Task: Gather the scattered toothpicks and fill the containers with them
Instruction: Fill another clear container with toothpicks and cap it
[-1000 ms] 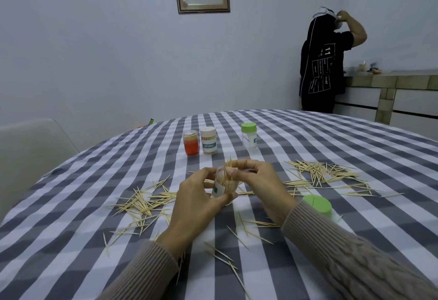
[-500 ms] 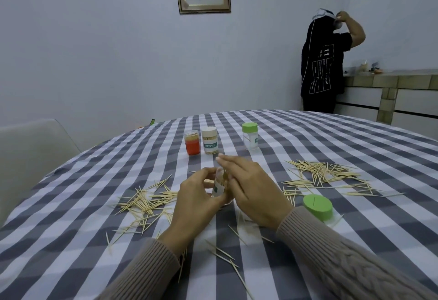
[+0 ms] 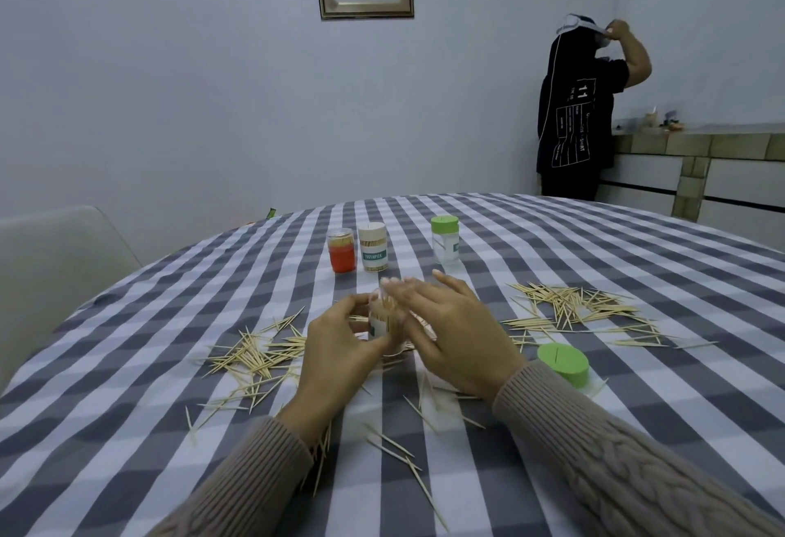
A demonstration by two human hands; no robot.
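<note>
From my head view, my left hand [image 3: 340, 345] curls round the small clear container [image 3: 382, 320] standing on the counter [image 3: 552, 247]. My thumb and fingers [image 3: 352, 309] clamp its wall, I judge to keep it upright and steady while it takes its load. It already shows a dense bundle of toothpicks inside, tips up near the mouth. My right hand [image 3: 450, 332] sits just right of it with fingers [image 3: 408, 288] straight and relaxed, holding nothing I can see, their tips over the container's open top. I think that is to tap or level the sticks.

The green lid [image 3: 563, 364] lies loose to the near right, close by for capping once this one is full. Far of my hands stand three more containers in a row: an orange jar [image 3: 341, 251], a labelled toothpick jar [image 3: 372, 247] that looks full, and a green-capped bottle [image 3: 445, 239] that looks nearly empty.

Loose toothpicks remain in a left pile [image 3: 255, 349], a right pile [image 3: 569, 307], and a few strays [image 3: 408, 451] near me between my sleeves. There is open cloth between the piles and the jars, so either hand can sweep sideways without knocking the row. The counter's curved edge runs well off to the left, beyond the left pile.

A person [image 3: 577, 112] stands at the far right by a tiled ledge.
</note>
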